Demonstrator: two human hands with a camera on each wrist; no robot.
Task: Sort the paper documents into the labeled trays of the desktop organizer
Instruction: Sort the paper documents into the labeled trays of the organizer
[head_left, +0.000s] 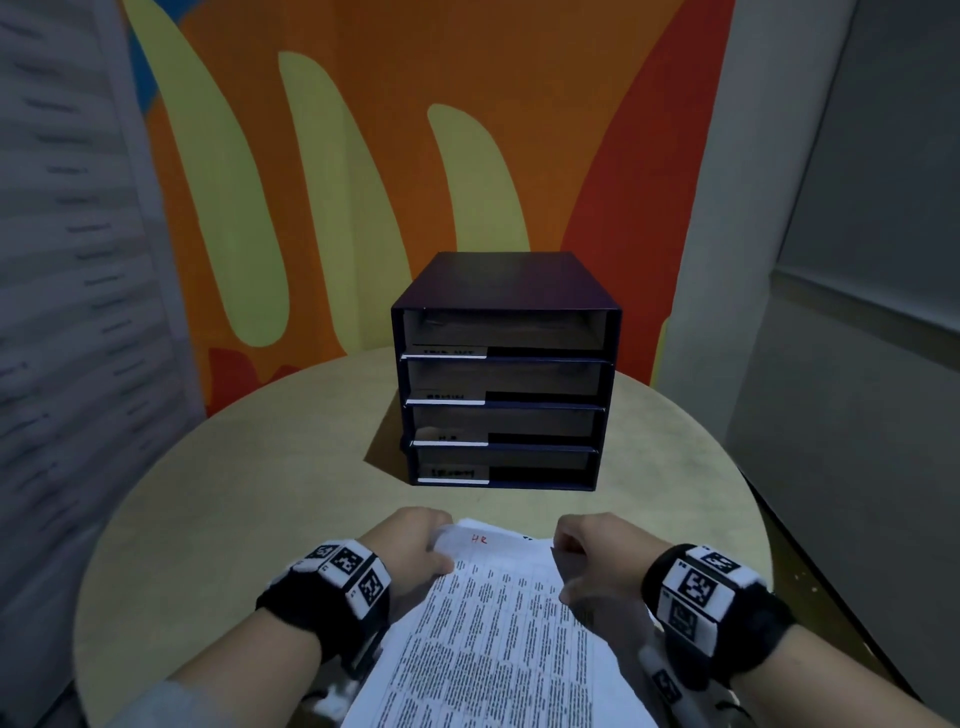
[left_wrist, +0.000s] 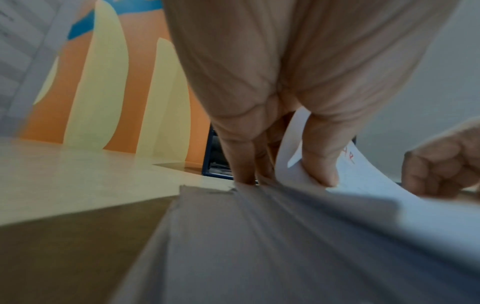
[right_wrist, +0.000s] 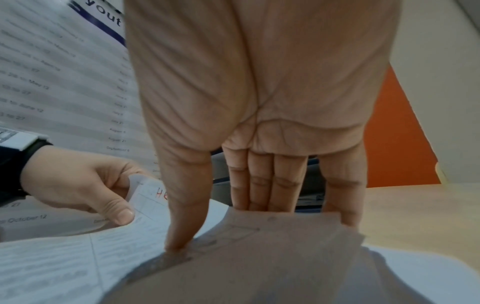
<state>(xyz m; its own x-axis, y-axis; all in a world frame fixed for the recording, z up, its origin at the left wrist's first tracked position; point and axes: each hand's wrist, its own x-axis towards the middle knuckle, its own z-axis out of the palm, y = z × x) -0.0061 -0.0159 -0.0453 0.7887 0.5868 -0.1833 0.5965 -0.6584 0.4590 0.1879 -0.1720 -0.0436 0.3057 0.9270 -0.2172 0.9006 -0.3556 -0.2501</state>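
On the round counter (head_left: 260, 467), near its front edge and well short of the four-tray desktop organizer (head_left: 504, 374), a printed sheet marked "HR" (head_left: 493, 613) is held by both grips: left hand (head_left: 415, 551) pinching its top-left corner, right hand (head_left: 597, 551) pinching its right edge.

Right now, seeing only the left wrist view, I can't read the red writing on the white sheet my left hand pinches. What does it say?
Observer: The head view shows "HR" atop the printed white paper sheet.
Operator: Which tray has that label?
Observer: On the dark blue four-tray desktop organizer, the third tray from the top.
Operator: And my right hand?
Observer: The right hand has the paper stack in its grip, thumb on top.
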